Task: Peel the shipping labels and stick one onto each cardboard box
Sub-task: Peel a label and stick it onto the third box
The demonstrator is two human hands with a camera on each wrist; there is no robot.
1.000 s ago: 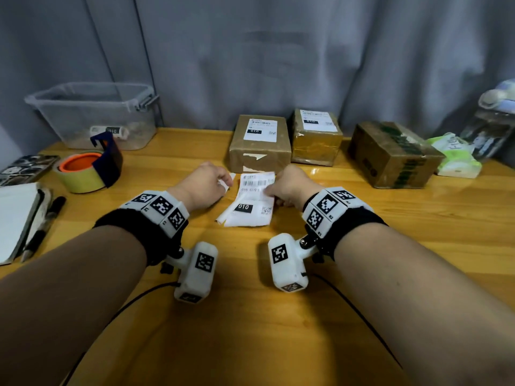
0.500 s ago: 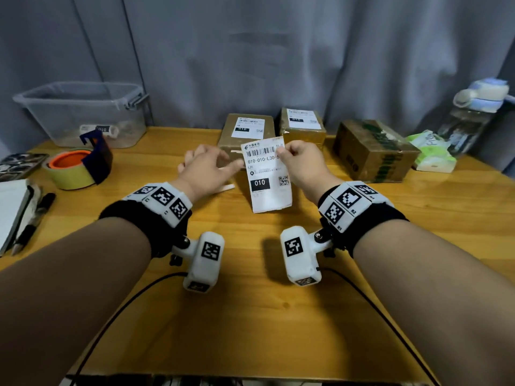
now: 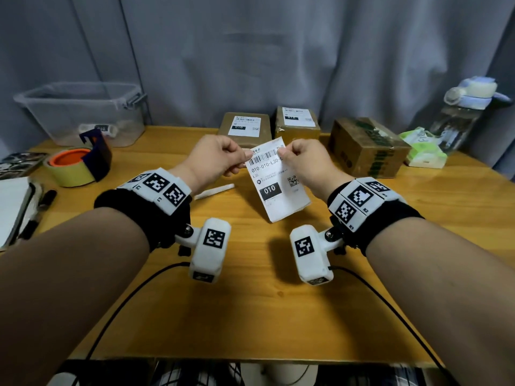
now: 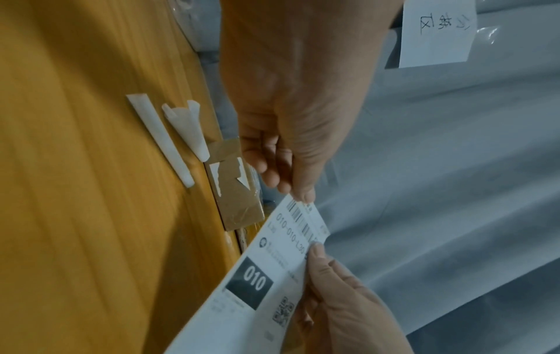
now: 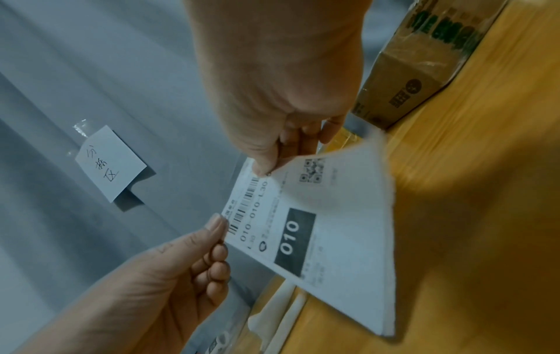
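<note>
We're mid-peel on a shipping label (image 3: 274,181): left hand (image 3: 214,160) pinches the top left corner near the barcode, thumb on the print side and fingers curled behind; right hand (image 3: 302,162) pinches the top right corner the same way. Both hands closed on the sheet, nothing else held. The label hangs off the table (image 3: 250,302), between the hands, printed face toward us, lower end tilted down and free; in the right wrist view its right edge bows and shows a second layer, so we judge the backing is starting to part but isn't off. Next move, as we read it: split sticker from liner at the top edge, pull the liner away, keep the glue side from folding on itself. Target looks like the unlabelled box (image 3: 367,147), standing beyond and right of the right hand, well apart from the sheet. Two labelled boxes (image 3: 245,126) sit just behind the hands. Peeled liner strips (image 4: 160,139) lie on the table near the left hand.
</note>
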